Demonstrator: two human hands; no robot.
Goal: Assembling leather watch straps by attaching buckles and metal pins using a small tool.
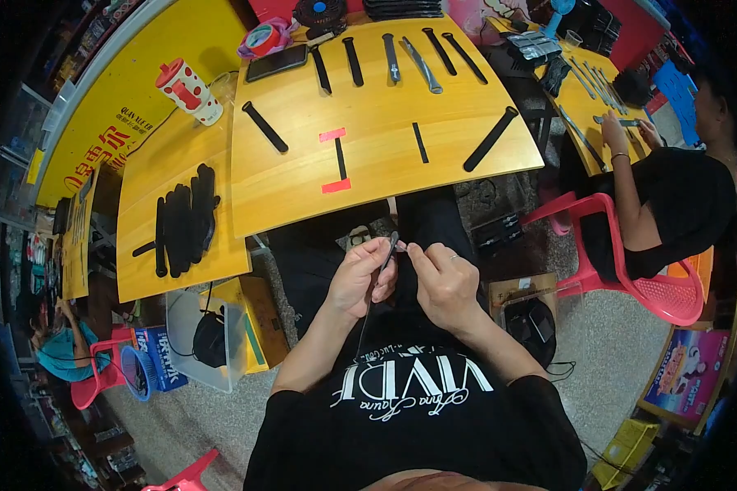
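Above my lap, just off the near table edge, my left hand [363, 277] pinches a thin dark strap [393, 240]. Its lower length hangs down toward my shirt. My right hand [445, 282], wearing a ring, is closed with thumb and forefinger at the strap's upper end; the exact spot between those fingertips is too small to make out. On the table in front lie a short black strip [341, 159] between two red tape pieces [336, 186] and another short black strip [420, 143]. Longer black straps [490, 139] are spread about, two of them greyish.
The yellow table [303, 200] carries a phone [277, 63] and tape roll [262, 39] at back left. Left stand a spotted tumbler [190, 92] and a pile of black straps [190, 217]. A clear bin [205, 340] is on the floor. A co-worker [663, 196] sits right.
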